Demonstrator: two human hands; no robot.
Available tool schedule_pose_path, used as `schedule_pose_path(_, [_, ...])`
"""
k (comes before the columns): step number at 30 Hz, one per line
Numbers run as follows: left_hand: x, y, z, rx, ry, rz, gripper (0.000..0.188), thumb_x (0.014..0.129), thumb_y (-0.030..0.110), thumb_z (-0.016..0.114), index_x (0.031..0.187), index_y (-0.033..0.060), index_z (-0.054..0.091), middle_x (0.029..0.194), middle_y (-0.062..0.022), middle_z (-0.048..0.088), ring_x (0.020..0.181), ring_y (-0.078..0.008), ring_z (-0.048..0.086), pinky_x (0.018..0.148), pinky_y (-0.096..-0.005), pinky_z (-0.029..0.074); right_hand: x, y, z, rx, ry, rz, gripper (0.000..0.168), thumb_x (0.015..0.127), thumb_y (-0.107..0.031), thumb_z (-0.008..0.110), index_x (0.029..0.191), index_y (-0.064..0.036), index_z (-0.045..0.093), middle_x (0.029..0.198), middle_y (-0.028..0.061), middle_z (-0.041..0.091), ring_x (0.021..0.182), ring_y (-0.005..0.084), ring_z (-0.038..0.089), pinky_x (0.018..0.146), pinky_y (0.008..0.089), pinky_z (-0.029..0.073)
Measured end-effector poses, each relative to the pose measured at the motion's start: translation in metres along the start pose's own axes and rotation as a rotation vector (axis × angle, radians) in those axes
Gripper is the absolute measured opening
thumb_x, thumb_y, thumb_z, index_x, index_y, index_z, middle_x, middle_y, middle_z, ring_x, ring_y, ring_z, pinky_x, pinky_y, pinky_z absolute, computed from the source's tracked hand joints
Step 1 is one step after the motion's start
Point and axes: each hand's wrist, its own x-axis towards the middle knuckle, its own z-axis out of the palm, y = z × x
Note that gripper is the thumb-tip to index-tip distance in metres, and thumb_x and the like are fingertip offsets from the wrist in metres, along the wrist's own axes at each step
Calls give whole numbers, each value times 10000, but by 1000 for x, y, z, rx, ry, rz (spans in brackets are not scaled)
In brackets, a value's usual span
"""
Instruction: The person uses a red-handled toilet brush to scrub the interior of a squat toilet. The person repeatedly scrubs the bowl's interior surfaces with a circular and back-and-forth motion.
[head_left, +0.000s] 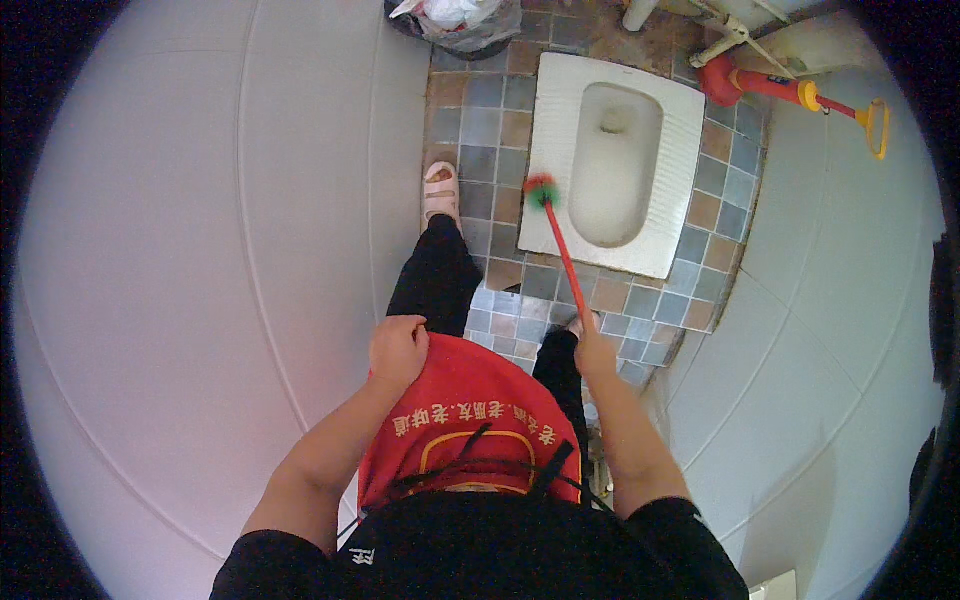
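Observation:
My right hand (596, 346) is closed around the red handle of a toilet brush (566, 255). The brush's round head, with red and green bristles, is over the left rim of a white ceramic squat toilet (682, 176); whether it touches the rim cannot be told. Fingers curled, my left hand (400, 351) rests by my thigh at the upper left edge of the red apron (480, 375) I wear. Its fingertips are hidden, so a grip on the cloth cannot be made out.
A bin with a plastic liner (487, 30) stands at the far left. Beside the toilet's far right corner is a red plunger-like tool (780, 86) with a yellow handle, near wall pipes (724, 45). A step edge crosses the tiled floor (544, 281). Pale walls (300, 187) flank me.

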Motion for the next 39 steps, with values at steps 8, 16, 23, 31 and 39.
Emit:
schedule_pose_path(8, [0, 9, -8, 38, -86, 16, 141, 720, 135, 527, 809, 69, 613, 825, -106, 593, 784, -270, 548, 695, -360, 444, 32, 4, -17, -67, -35, 27, 559, 818, -144, 394, 1302, -225, 127, 799, 232, 559, 695, 382, 555, 591, 468, 439])
schedule_pose_path(16, [4, 12, -15, 30, -48, -52, 137, 711, 137, 535, 798, 65, 614, 821, -108, 598, 776, -270, 552, 702, -364, 446, -32, 25, 0, -88, -146, 163, 554, 829, -163, 391, 1305, -251, 123, 703, 230, 558, 635, 377, 556, 548, 473, 417])
schedule_pose_path(23, [5, 3, -13, 51, -62, -19, 134, 711, 128, 534, 802, 70, 613, 826, -102, 597, 783, -266, 548, 693, -361, 447, -37, 23, 14, 76, -98, 168, 552, 833, -157, 385, 1298, -292, 119, 817, 260, 549, 716, 409, 545, 618, 474, 428])
schedule_pose_path(31, [7, 5, -10, 39, -61, 43, 130, 711, 124, 532, 789, 63, 614, 810, -100, 599, 766, -269, 551, 691, -356, 447, 30, 9, -18, 108, 90, 106, 469, 843, -179, 370, 1282, -225, 211, 755, 265, 548, 687, 414, 543, 593, 478, 416])
schedule_pose_path(39, [0, 5, -9, 25, -36, 3, 132, 708, 118, 530, 790, 54, 612, 805, -110, 598, 777, -271, 552, 700, -362, 443, -25, 10, -2, 163, 58, 154, 467, 843, -165, 358, 1282, -241, 220, 727, 250, 548, 660, 406, 543, 572, 470, 414])
